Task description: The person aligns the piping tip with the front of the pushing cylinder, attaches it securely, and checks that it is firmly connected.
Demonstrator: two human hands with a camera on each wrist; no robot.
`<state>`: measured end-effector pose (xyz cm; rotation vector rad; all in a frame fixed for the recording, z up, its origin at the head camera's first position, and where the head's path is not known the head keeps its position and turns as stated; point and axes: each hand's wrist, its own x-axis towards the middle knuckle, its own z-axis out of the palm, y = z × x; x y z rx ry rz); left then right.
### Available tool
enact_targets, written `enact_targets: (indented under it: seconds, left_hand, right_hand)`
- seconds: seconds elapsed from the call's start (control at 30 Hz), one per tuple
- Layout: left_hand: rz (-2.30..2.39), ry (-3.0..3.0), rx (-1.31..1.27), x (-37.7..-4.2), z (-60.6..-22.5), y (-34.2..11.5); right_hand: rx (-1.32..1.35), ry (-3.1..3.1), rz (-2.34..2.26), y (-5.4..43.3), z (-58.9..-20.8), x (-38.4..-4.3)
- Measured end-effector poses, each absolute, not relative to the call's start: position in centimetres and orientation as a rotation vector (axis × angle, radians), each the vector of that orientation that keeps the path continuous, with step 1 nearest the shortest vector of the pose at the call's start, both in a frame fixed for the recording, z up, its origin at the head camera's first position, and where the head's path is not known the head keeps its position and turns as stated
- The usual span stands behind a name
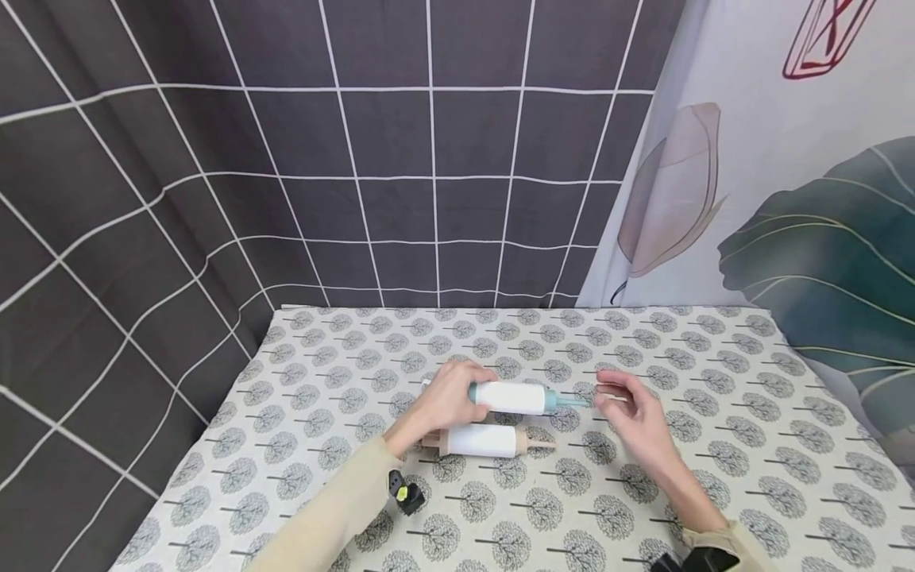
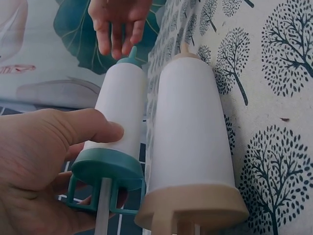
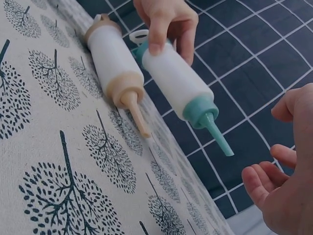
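My left hand (image 1: 453,395) grips a syringe with a white barrel and teal ends (image 1: 511,397) at its plunger end. The left wrist view shows the thumb lying along the barrel just above the teal collar (image 2: 107,164). Its slim teal nozzle (image 3: 218,134) points toward my right hand (image 1: 635,415), which holds nothing and has its fingers loosely bent beside the tip. Nearer to me, a matching syringe with beige ends (image 1: 482,440) lies on the tablecloth, roughly parallel to the teal one. In the right wrist view, its beige nozzle (image 3: 136,113) points the same way.
A cream cloth printed with dark trees (image 1: 329,453) covers the table. Behind it hangs a dark curtain with a white grid (image 1: 472,135). On the right is a pale curtain with large leaves (image 1: 836,262).
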<state>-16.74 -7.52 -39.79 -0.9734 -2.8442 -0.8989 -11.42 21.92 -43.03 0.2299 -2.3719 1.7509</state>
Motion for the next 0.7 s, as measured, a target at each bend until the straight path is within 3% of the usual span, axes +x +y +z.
enact_targets:
  seconds: [0.7]
  left_hand:
    - [-0.915,-2.972,-0.937,-18.0,-41.3,-7.1]
  right_hand:
    - [0.224,-2.372,1.743,21.9,-43.0,-11.3]
